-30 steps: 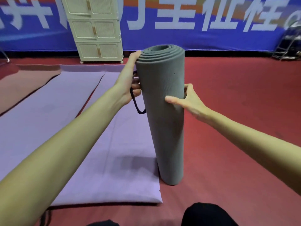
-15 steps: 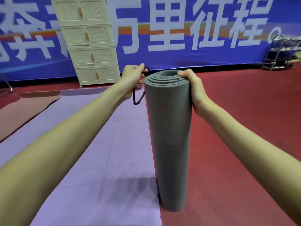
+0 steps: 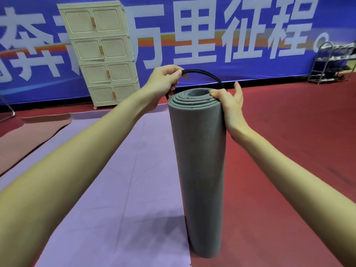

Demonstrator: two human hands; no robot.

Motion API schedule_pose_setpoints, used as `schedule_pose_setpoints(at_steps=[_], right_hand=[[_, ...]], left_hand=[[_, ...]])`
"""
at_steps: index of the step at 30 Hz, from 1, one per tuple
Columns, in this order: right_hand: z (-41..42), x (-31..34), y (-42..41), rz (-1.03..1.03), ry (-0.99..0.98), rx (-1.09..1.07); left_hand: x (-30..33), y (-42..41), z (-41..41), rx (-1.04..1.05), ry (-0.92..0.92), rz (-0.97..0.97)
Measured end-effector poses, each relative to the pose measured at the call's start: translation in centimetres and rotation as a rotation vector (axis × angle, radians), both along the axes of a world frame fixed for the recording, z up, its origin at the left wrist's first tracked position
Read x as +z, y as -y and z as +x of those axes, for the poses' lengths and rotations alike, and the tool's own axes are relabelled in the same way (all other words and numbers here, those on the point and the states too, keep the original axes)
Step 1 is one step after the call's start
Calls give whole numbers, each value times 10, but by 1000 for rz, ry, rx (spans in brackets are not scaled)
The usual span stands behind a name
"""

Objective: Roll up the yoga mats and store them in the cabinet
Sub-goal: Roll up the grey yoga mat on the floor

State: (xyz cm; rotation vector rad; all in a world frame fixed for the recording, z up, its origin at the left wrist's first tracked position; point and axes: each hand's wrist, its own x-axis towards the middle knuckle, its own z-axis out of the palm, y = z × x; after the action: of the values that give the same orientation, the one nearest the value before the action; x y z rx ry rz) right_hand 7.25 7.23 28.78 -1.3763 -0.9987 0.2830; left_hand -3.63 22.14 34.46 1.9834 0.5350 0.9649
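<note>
While grey rolled mat [image 3: 200, 170] stands upright at purple mat [image 3: 119, 189] edge, open red floor [image 3: 289, 151] lies right.
Left hand [image 3: 163, 81] pinches black strap [image 3: 204, 74]; right hand [image 3: 229, 105] grips roll top; strap's far end hidden.

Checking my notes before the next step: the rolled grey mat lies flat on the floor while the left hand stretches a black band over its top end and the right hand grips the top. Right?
Not quite: the rolled grey mat stands upright on its end, as the head view shows. The left hand does stretch the black band over its top end, and the right hand grips the top.

grey mat [image 3: 200, 170]: rolled, upright on floor | purple mat [image 3: 119, 189]: flat beside | cabinet [image 3: 102, 54]: closed, far
</note>
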Motion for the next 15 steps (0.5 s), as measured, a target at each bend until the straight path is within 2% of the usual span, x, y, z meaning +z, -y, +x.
schedule_pose_setpoints(at_steps=[3,9,15], right_hand=[[8,-2,-11,35,21,3],[21,-9,-26,-84,80,-102],[21,-12,-25,16,40,-91]], left_hand=[[0,1,-5,-47,-12,32],[-1,18,-21,-37,-110,65],[-5,25,-47,-143,-193,101]])
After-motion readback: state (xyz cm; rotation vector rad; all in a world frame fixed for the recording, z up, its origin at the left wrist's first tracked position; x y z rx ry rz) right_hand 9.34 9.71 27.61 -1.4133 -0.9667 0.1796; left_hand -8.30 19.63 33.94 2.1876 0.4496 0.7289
